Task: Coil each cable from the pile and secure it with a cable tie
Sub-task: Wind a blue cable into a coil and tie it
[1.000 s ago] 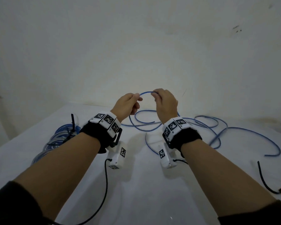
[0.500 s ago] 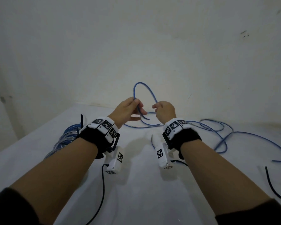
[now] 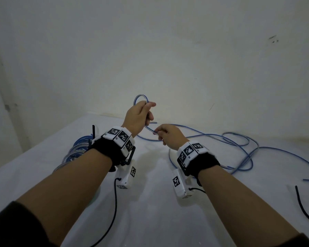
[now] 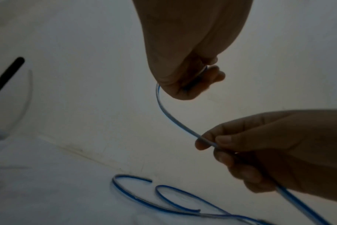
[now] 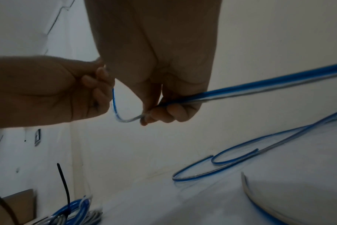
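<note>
A long blue-and-clear cable [image 3: 239, 139] sprawls over the white table [image 3: 150, 220] to the right. My left hand [image 3: 147, 111] is raised and grips one end of it, with a small loop [image 3: 141, 98] standing above the fist. Just below, my right hand [image 3: 156, 132] pinches the same cable between thumb and fingers. In the left wrist view the cable [image 4: 169, 117] curves from the left fist [image 4: 190, 79] down to the right fingers [image 4: 208, 141]. In the right wrist view the cable [image 5: 260, 88] runs off to the right from the right hand [image 5: 154, 115].
A coiled blue cable bundle [image 3: 77, 148] with an upright black cable tie [image 3: 93, 132] lies at the left of the table. A loose black cable tie [image 3: 303, 207] lies at the right edge. A pale wall [image 3: 168, 59] stands close behind the table.
The tall loop above the hands has shrunk to a small one on top of the left fist. The left hand rose; the right hand dropped lower along the cable.
</note>
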Demonstrator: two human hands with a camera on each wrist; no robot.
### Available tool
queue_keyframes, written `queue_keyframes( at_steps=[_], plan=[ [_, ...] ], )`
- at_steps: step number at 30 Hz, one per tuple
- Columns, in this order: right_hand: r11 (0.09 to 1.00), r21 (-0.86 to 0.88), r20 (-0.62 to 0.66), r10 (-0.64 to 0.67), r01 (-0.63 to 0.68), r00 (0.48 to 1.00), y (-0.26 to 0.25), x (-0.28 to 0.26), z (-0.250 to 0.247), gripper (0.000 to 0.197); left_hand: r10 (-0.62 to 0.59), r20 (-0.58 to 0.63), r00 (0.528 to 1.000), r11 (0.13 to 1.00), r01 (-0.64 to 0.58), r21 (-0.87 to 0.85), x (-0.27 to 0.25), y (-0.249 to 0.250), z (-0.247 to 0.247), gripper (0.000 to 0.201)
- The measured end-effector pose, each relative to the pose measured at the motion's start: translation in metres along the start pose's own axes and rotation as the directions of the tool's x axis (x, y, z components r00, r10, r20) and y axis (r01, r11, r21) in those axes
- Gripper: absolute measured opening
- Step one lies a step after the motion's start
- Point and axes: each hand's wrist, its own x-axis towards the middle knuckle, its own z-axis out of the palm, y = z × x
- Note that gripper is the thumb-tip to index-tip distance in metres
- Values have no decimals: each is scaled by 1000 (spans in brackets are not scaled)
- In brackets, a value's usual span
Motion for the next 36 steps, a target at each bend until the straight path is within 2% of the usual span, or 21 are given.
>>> queue_keyframes(
  at_steps=[3,7,10,13,15,18,20,23,26,29,31,36],
  plan=[
    [994,-72,57,-78,82,995,-2,-5,-2,18,33,-26,999,971,-26,239,-1,-7,-4,33],
    [982,-72,53,-169,173,984,-5,-10,-4,17,-5,110,994,852,-54,521,-3,-15,-7,33],
    [970,-83,5,-227,227,974,-7,-8,-5,10,-92,199,976,782,-52,621,-7,-20,-8,31],
    [948,-112,-40,-303,297,952,-8,-5,-5,4,-116,236,965,721,-82,689,-10,-20,-9,30],
    [930,-164,-80,-344,328,936,-5,-4,-5,4,-112,246,963,713,-95,695,-12,-16,-11,34],
    [917,-293,-188,-335,273,923,-2,-2,-9,9,-156,260,953,810,-27,585,-18,-13,-14,39],
    [916,-312,-243,-335,254,910,0,-2,-12,12,-181,261,948,842,12,540,-21,-13,-14,45],
    [944,-245,-245,-283,223,927,2,-1,-9,16,-182,253,950,898,56,436,-20,-11,-11,46],
    [975,-79,-216,-220,208,951,9,1,-2,16,-229,199,953,955,181,233,-18,-6,-7,45],
    [991,38,-195,-119,128,974,14,-2,-2,23,-287,127,950,955,273,119,-16,-2,-8,45],
    [990,89,-186,-95,113,978,13,-6,-2,27,-326,92,941,944,319,84,-15,1,-10,46],
    [984,153,-178,-60,88,982,6,-7,6,39,-416,97,904,891,427,-156,-15,5,-9,38]
  ],
)
